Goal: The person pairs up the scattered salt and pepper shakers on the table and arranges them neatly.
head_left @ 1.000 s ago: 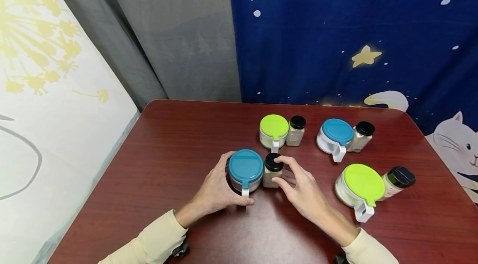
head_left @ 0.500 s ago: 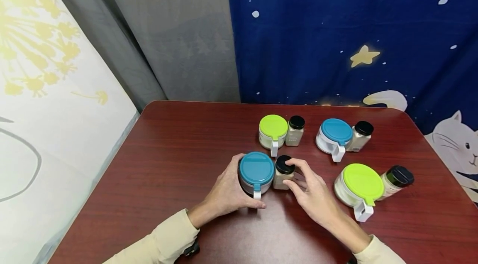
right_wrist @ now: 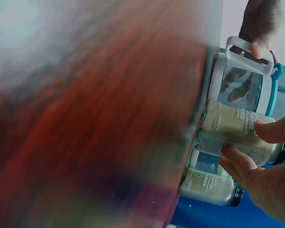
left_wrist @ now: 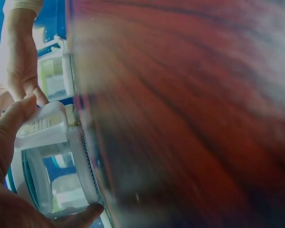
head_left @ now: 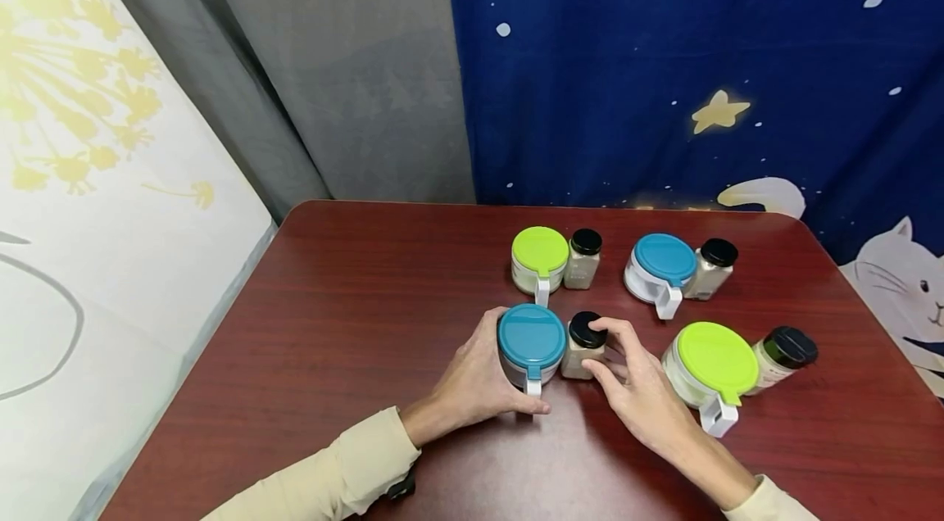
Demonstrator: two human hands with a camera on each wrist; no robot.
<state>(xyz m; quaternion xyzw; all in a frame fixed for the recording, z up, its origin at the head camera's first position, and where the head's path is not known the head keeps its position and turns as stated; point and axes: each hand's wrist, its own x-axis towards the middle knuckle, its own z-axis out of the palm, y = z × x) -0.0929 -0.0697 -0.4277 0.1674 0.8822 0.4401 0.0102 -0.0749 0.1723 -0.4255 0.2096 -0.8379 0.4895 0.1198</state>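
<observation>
My left hand (head_left: 483,378) grips a clear seasoning jar with a blue lid (head_left: 532,335) and a white handle, fingers round its far left side and thumb by the handle. Close against that jar on the right stands a square spice bottle (head_left: 583,359) with a black cap. My right hand (head_left: 642,390) holds this bottle between thumb and fingers, one finger up at the cap. In the right wrist view the spice bottle (right_wrist: 235,128) shows pale powder and printed lettering. The left wrist view shows the clear jar (left_wrist: 61,175) standing on the table.
Behind stand a green-lidded jar (head_left: 541,251) with a black-capped bottle (head_left: 583,263), and a blue-lidded jar (head_left: 664,259) with another bottle (head_left: 711,271). Right of my right hand are a larger green-lidded jar (head_left: 715,361) and a black-capped bottle (head_left: 785,353). All stand on the reddish wooden table (head_left: 354,292).
Both hands have moved to the right and slightly nearer, with the blue-lidded jar and the spice bottle side by side in them. The other jars and bottles have stayed put.
</observation>
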